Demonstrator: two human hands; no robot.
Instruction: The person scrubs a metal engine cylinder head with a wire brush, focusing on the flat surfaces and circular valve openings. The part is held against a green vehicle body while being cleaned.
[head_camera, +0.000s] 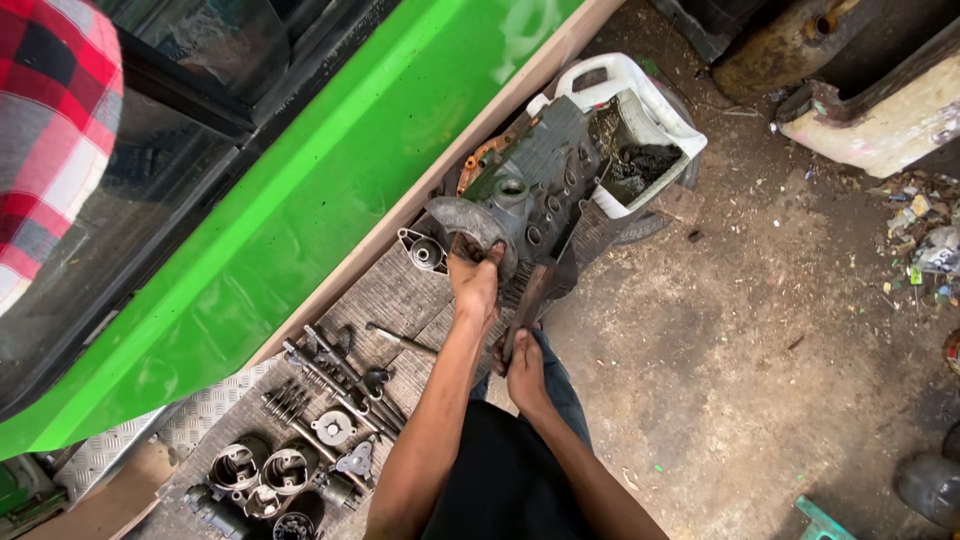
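— From the head camera, where was the engine block (545, 175)?

— Just past twelve o'clock from the person, standing tilted on the ribbed bench (385, 295) beside the green vehicle body (330, 170), its far end leaning against a white cut-open jug (640, 105).

— And the hands?

— The left hand (475, 280) was closed on the block's near end, just below the round grey housing (465, 222). The right hand (525, 365) gripped a flat, dark plate (535, 295) hanging off the block's lower edge, at about five o'clock from the left hand.

— How would it handle?

— I judged it heavy, stiff cast metal, grimy and probably oily, so slippery. The best hold looked to be on solid edges and the housing's rim, both hands closed tight, not on thin flanges.

— Anything else about?

— At eight o'clock lay pistons (262, 470), rods and valves (330, 370) in rows.

— Packages or labels?

— The jug, at one o'clock, was boxy with a handle and held dark scraps. Small coloured litter (925, 240) lay on the dirt floor at three o'clock; I could tell no labels or signs.
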